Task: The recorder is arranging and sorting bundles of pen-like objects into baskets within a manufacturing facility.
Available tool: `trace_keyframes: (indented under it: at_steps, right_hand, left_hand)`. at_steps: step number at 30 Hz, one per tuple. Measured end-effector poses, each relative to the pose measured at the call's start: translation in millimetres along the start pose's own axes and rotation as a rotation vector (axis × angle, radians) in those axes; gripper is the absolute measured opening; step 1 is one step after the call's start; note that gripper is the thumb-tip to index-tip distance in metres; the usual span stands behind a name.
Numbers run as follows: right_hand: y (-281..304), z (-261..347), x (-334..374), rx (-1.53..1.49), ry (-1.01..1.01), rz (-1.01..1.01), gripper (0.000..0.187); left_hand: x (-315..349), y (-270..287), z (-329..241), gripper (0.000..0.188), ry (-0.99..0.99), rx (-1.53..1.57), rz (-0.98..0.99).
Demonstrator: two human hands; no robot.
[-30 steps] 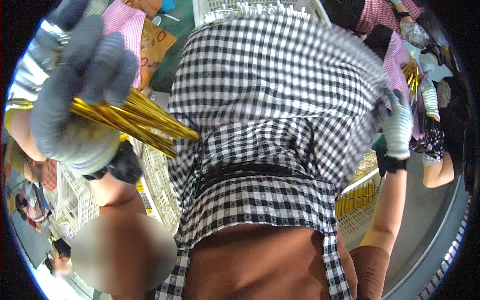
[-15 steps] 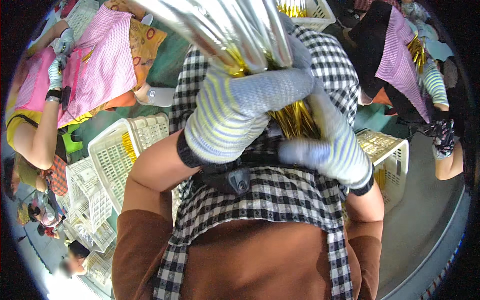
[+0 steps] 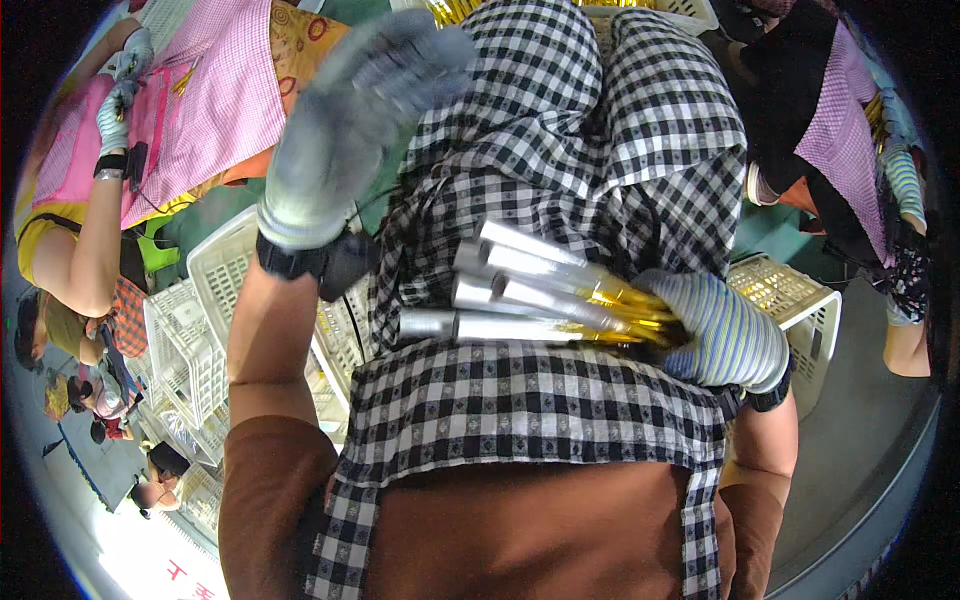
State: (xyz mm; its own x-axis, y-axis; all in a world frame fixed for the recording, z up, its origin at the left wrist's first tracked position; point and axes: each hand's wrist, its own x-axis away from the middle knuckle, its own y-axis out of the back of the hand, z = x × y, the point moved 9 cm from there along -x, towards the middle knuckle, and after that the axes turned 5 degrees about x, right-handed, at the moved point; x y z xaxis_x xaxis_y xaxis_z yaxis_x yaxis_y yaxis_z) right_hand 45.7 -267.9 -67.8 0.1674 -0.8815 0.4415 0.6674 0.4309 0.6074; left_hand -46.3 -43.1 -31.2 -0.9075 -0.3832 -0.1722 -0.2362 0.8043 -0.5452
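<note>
My left hand [image 3: 355,115], in a striped knit glove with a grey palm, is raised at the upper left. It is blurred, but its fingers look stretched out with nothing visible in them. Low across my lap, my right hand [image 3: 725,325] in a striped glove is closed round the gold foil ends of several silver tubes [image 3: 535,290]. The tubes fan out to the left above my black-and-white checked apron [image 3: 540,410], their free ends pointing left. My right fingertips are partly hidden behind the gold strips.
White plastic baskets stand at my left [image 3: 222,262] and right [image 3: 822,325]. Beyond my knees, another white basket [image 3: 690,14] holds gold-ended pieces. Co-workers sit on both sides; the left one's gloved hand [image 3: 112,125] is over a pink checked apron [image 3: 220,110].
The silver tubes have come down from above and swung to point left, held by my right hand. My left hand has left the bundle and moved up and left.
</note>
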Motion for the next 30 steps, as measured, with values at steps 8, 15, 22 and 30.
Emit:
trace_keyframes:
  at_steps: [8, 15, 22, 30]
  right_hand:
    - [12.4, 30.8, -14.3, 0.324, 0.05, -0.139, 0.053]
    - [18.2, 31.9, -15.1, 0.417, -0.057, -0.3, 0.055]
    - [18.8, 32.7, -11.3, 0.613, -0.003, -0.446, 0.039]
    - [50.3, 52.0, 0.0, 0.696, 0.083, -0.598, 0.026]
  left_hand:
    - [-49.7, 53.7, 18.7, 0.042, 0.286, -1.341, -0.185]
    - [-41.0, 76.0, -63.4, 0.024, 0.005, -1.483, -0.469]
    - [0.3, 7.5, -49.0, 0.038, -0.173, -1.593, -0.097]
    - [26.8, -106.2, 30.5, 0.046, -0.165, -1.655, 0.616]
